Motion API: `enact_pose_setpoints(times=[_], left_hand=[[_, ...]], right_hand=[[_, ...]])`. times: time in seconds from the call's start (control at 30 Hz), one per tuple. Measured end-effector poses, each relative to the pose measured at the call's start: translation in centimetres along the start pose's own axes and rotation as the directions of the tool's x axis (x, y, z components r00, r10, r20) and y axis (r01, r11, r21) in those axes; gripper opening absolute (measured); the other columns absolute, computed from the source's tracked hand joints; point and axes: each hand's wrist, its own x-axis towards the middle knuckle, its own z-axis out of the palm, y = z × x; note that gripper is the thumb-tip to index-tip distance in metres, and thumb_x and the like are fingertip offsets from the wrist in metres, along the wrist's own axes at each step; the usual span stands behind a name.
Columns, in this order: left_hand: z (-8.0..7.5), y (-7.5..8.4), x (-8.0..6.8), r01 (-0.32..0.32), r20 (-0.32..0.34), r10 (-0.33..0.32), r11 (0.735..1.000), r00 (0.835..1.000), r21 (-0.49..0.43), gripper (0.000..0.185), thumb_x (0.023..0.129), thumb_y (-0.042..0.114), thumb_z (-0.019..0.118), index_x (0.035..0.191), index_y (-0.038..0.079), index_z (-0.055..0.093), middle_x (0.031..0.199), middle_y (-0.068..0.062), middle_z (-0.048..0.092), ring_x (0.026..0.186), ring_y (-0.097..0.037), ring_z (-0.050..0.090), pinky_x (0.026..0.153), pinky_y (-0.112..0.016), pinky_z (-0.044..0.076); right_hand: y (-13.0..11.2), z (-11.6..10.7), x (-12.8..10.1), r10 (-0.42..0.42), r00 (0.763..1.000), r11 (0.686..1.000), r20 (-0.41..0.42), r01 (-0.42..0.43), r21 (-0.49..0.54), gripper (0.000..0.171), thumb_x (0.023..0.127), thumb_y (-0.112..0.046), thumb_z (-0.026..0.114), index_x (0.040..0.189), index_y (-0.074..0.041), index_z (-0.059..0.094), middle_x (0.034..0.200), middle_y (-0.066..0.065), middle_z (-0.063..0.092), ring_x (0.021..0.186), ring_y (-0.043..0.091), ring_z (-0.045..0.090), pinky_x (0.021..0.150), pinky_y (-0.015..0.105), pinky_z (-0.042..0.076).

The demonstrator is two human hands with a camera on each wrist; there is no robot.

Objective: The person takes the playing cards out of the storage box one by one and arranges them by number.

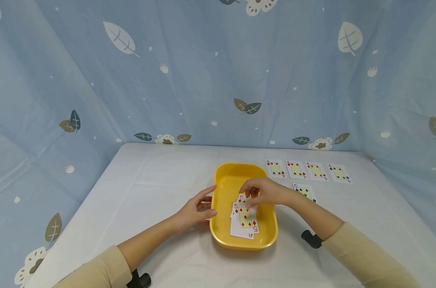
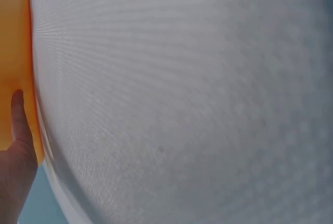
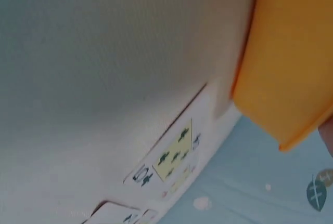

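Our right hand (image 1: pixel 264 193) sits just below the centre of the head view, fingers curled down over the yellow tray (image 1: pixel 225 176) and pinching the top edge of a red six card (image 1: pixel 242 197) that peeks out of the pile. Beneath it lies the five of diamonds (image 1: pixel 245 217), on top of the loose pile of cards (image 1: pixel 241 231) in the tray's near half. We judge it best to lift only the pinched card, peeling it back slowly so the five does not ride up with it. Our left hand (image 1: pixel 198 210) rests open against the tray's left wall, fingers straight; we should keep pressing there so the tray stays put on the counter (image 1: pixel 160 180). To the right, a row of fours (image 1: pixel 307 170) and a five of clubs (image 1: pixel 304 191) lie face up.
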Motion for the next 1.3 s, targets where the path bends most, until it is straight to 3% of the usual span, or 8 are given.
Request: enact_pose_setpoints(times=[0.17, 0.27, 0.63, 0.9, 1.1, 1.3], left_hand=[[0.1, 0.1, 0.0, 0.001, -0.002, -0.001, 1.000, 1.000, 0.002, 0.078, 0.089, 0.023, 0.067, 0.152, 0.018, 0.020, 0.140, -0.023, 0.034, 0.127, -0.038, 0.041, 0.086, -0.042, 0.055], [0.1, 0.0, 0.0, -0.002, -0.007, 0.002, 1.000, 1.000, 0.005, 0.078, 0.089, 0.022, 0.067, 0.151, 0.019, 0.021, 0.140, -0.023, 0.035, 0.126, -0.037, 0.042, 0.086, -0.042, 0.055], [0.0, 0.0, -0.3, -0.002, -0.010, 0.002, 1.000, 1.000, 0.015, 0.078, 0.090, 0.025, 0.066, 0.152, 0.020, 0.020, 0.140, -0.023, 0.035, 0.126, -0.036, 0.042, 0.084, -0.041, 0.055], [0.1, 0.0, -0.3, 0.007, -0.019, -0.007, 1.000, 1.000, 0.012, 0.075, 0.091, 0.020, 0.065, 0.151, 0.019, 0.021, 0.140, -0.023, 0.034, 0.126, -0.037, 0.042, 0.084, -0.042, 0.055], [0.2, 0.0, -0.1, 0.005, -0.015, -0.005, 1.000, 1.000, 0.011, 0.075, 0.091, 0.020, 0.065, 0.151, 0.020, 0.021, 0.140, -0.023, 0.034, 0.126, -0.037, 0.042, 0.084, -0.042, 0.055], [0.2, 0.1, -0.1, 0.009, -0.012, -0.009, 1.000, 1.000, 0.001, 0.076, 0.090, 0.021, 0.066, 0.152, 0.020, 0.020, 0.141, -0.023, 0.033, 0.127, -0.037, 0.041, 0.084, -0.042, 0.055]], right_hand=[[0.1, 0.7, 0.6, 0.043, 0.998, 0.998, 0.039, -0.041, -0.040, 0.041, 0.073, -0.022, 0.082, 0.107, -0.008, 0.064, 0.088, 0.003, 0.061, 0.076, 0.014, 0.052, 0.064, 0.021, 0.049], [0.1, 1.1, 1.0, 0.084, 0.995, 0.988, 0.058, -0.076, -0.134, 0.043, 0.070, -0.027, 0.084, 0.105, -0.013, 0.064, 0.086, -0.001, 0.060, 0.077, 0.014, 0.052, 0.064, 0.022, 0.049], [-0.3, 1.8, 1.9, 0.235, 0.968, 0.893, 0.093, -0.177, -0.414, 0.053, 0.058, -0.042, 0.089, 0.099, -0.023, 0.060, 0.082, -0.009, 0.056, 0.077, 0.009, 0.050, 0.069, 0.024, 0.044], [-0.3, 2.2, 2.0, 0.301, 0.951, 0.847, 0.070, -0.233, -0.478, 0.053, 0.056, -0.044, 0.089, 0.091, -0.023, 0.055, 0.076, -0.009, 0.052, 0.071, 0.010, 0.049, 0.063, 0.025, 0.040], [-0.3, 2.3, 1.8, 0.303, 0.953, 0.871, 0.014, -0.270, -0.411, 0.047, 0.062, -0.039, 0.088, 0.088, -0.024, 0.051, 0.073, -0.007, 0.053, 0.068, 0.011, 0.050, 0.059, 0.024, 0.040], [0.2, 2.0, 1.7, 0.263, 0.965, 0.935, -0.004, -0.256, -0.244, 0.037, 0.072, -0.031, 0.082, 0.096, -0.024, 0.055, 0.080, -0.005, 0.058, 0.065, 0.013, 0.054, 0.058, 0.023, 0.048]])
